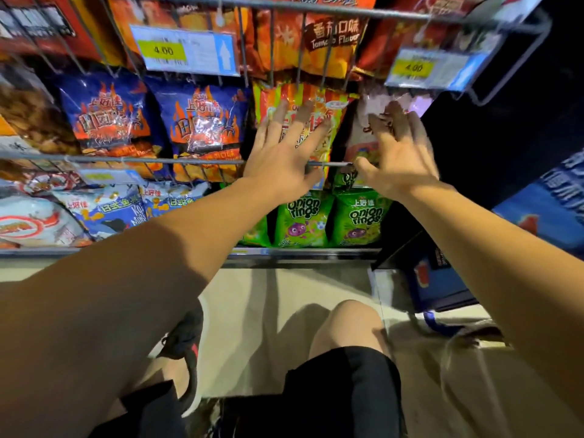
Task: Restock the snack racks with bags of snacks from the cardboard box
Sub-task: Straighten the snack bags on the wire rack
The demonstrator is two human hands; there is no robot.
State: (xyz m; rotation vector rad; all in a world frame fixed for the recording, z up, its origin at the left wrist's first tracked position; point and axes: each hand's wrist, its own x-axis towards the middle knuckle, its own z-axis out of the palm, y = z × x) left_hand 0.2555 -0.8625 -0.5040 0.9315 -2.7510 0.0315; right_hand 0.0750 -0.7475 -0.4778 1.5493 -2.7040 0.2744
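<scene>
Nearest were the person's bent knee and dark shorts over a pale, smooth floor; the cardboard box could not be made out with any certainty in this view. Beyond, both bare arms reached up to the middle wire rack [177,160], thin grey metal rods. The left hand [284,153] lay flat with fingers spread straight against a glossy orange-and-yellow bag [319,99], pressing rather than gripping. The right hand [401,150], fingers loosely spread and only slightly bent, touched a pale pinkish bag [366,121] just to the right; it seemed to hold nothing. Below sat crinkly green onion-ring bags [303,222]; to the left, shiny blue flame-printed bags [202,121]. Farthest up, orange tomato-flavour bags [319,42] filled the top rack behind plastic price tags [186,52]. The racks looked largely full, so restocking appeared well advanced, these two bags being settled into place.
</scene>
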